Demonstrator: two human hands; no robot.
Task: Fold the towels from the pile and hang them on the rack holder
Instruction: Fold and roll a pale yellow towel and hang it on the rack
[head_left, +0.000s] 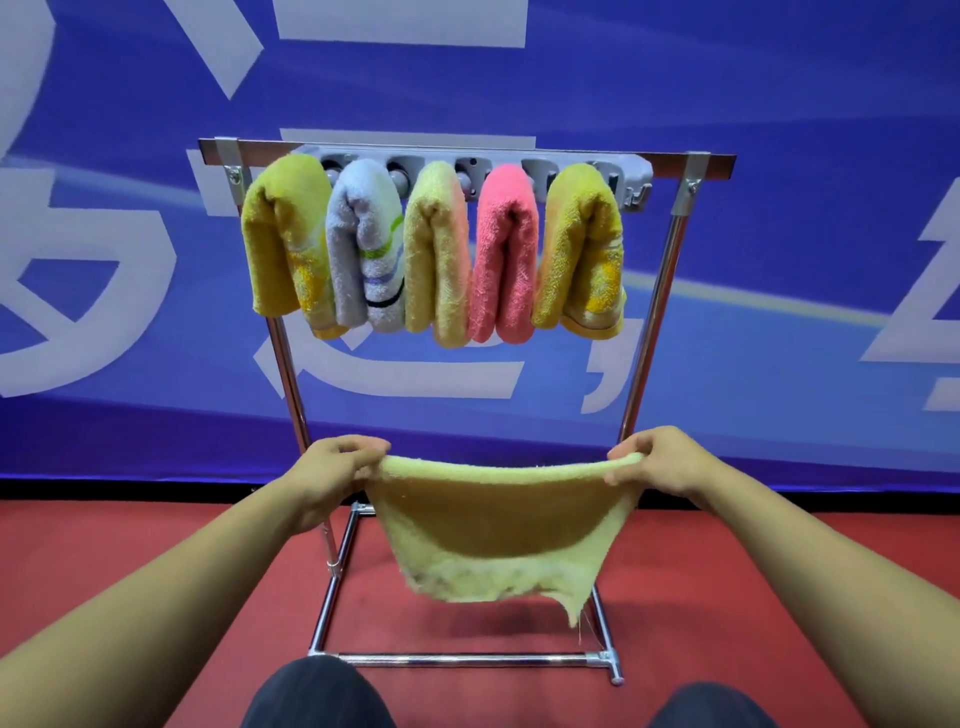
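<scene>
A pale yellow towel (498, 525) hangs stretched between my hands in front of the rack. My left hand (332, 467) pinches its upper left corner and my right hand (660, 460) pinches its upper right corner. Its frayed lower edge dangles free above the floor. Behind it stands the metal rack holder (662, 291) with a grey peg bar (631, 174) along the top. Several folded towels hang side by side on the pegs: a mustard one (283, 234), a grey striped one (366, 244), a yellow one (436, 249), a pink one (506, 254) and another mustard one (584, 249).
The rack's chrome base frame (467, 660) rests on a red carpet (156, 545). A blue banner with white shapes (519, 93) fills the background. My dark-clad knees (317, 693) show at the bottom edge. No pile of towels is in view.
</scene>
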